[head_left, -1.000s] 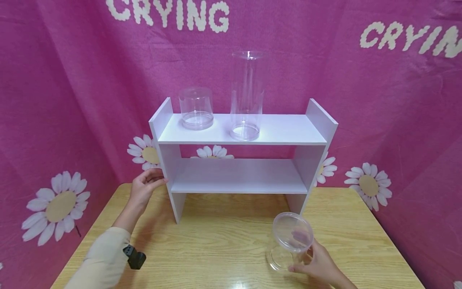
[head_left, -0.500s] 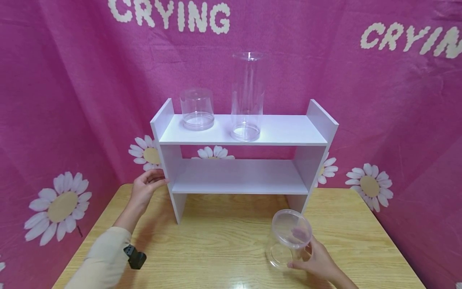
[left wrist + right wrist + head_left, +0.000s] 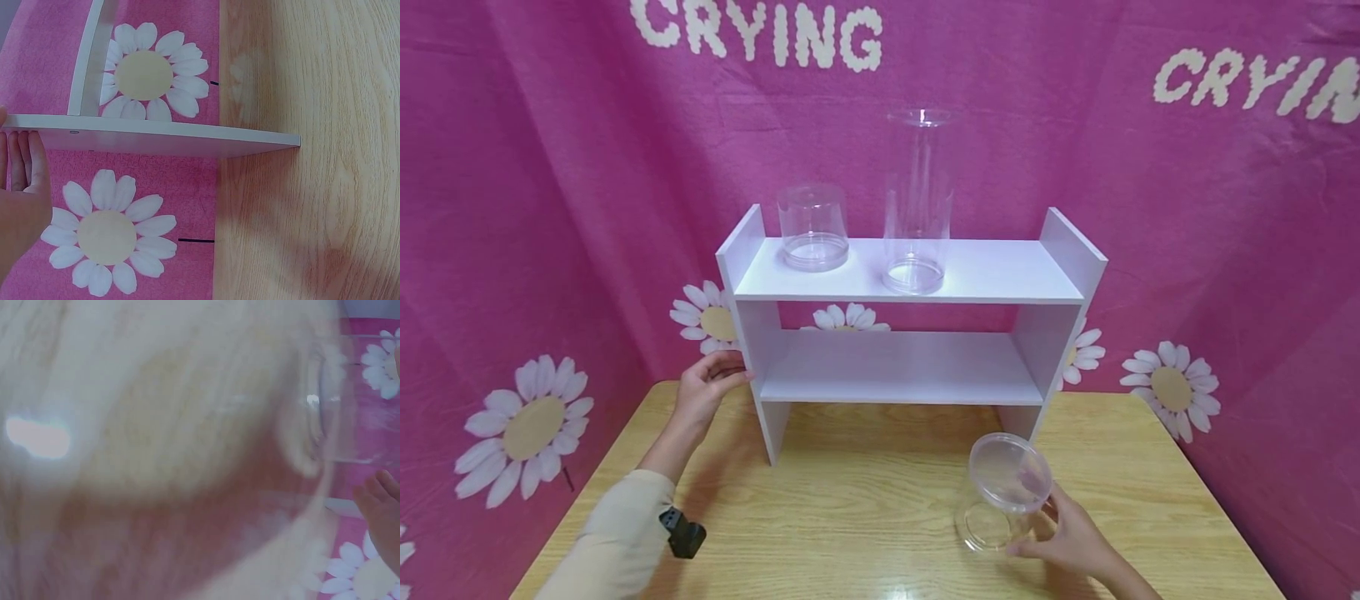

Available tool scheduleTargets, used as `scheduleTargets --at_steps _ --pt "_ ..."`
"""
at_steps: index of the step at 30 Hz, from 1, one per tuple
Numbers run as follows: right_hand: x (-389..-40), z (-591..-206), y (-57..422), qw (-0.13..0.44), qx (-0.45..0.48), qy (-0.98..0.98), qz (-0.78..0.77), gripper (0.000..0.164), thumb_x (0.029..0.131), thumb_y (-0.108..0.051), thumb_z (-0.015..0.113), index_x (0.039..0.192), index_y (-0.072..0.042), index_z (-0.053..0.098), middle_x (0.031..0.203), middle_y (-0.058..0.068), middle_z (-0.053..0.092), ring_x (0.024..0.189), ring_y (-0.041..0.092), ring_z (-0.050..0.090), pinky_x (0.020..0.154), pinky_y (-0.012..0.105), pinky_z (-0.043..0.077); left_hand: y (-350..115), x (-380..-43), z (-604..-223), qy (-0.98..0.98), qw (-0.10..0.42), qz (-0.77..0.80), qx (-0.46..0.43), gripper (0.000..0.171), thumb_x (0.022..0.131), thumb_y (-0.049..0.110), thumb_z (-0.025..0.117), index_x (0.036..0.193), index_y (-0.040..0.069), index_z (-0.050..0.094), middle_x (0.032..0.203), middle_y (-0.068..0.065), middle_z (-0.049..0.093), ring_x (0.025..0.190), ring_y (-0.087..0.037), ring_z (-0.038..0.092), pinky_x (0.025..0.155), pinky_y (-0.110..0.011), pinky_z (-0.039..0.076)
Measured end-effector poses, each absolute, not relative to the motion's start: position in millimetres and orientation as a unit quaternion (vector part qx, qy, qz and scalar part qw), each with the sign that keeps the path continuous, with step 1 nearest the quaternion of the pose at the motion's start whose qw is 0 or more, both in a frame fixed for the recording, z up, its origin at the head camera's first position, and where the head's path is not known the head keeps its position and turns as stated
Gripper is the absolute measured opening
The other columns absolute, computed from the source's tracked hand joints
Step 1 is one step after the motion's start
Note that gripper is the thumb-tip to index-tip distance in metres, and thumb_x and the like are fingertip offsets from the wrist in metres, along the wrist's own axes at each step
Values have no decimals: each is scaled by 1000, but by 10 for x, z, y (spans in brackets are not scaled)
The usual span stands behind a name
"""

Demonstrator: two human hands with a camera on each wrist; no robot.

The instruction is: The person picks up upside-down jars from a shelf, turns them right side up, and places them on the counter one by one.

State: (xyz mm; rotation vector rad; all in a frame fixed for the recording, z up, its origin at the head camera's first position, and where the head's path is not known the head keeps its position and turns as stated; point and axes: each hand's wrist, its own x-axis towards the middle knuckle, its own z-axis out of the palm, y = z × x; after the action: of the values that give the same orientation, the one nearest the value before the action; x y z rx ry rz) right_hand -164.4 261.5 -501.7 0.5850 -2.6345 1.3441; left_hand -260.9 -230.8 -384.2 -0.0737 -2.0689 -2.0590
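My right hand point(image 3: 1067, 537) holds a clear, lidded plastic jar point(image 3: 1009, 472) low over the front right of the table. The jar leans slightly in the head view; I cannot tell if its base touches the wood. In the right wrist view the jar point(image 3: 359, 400) lies between the thumb and fingers. My left hand point(image 3: 703, 387) pinches the left side panel point(image 3: 752, 367) of a white two-tier shelf, its fingers on the outer face and thumb at the front edge. On the top board point(image 3: 992, 267) stand a short clear jar point(image 3: 814, 229) and a tall clear cylinder point(image 3: 919, 200).
A wooden table point(image 3: 850, 508) carries the shelf. Pink cloth point(image 3: 550, 167) with daisies and white letters hangs behind and at both sides. The lower board point(image 3: 895, 367) spans between the side panels. A small black device point(image 3: 681, 533) sits on the left sleeve.
The right hand and its jar have shifted slightly, first upward and then to the right in the head view. The left hand keeps its place at the panel. The head view drifts a little.
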Motion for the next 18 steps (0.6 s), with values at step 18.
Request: scheduleTargets --at_steps 18 --pt "-1786 -4144 2981 134 328 -890 289 99 53 -29 94 133 5 46 125 19 58 121 -17 38 97 3 38 -2311 -2618 -3854 -698 113 -706 -29 37 83 -6 65 82 31 65 81 22 66 82 5 62 78 -9 52"
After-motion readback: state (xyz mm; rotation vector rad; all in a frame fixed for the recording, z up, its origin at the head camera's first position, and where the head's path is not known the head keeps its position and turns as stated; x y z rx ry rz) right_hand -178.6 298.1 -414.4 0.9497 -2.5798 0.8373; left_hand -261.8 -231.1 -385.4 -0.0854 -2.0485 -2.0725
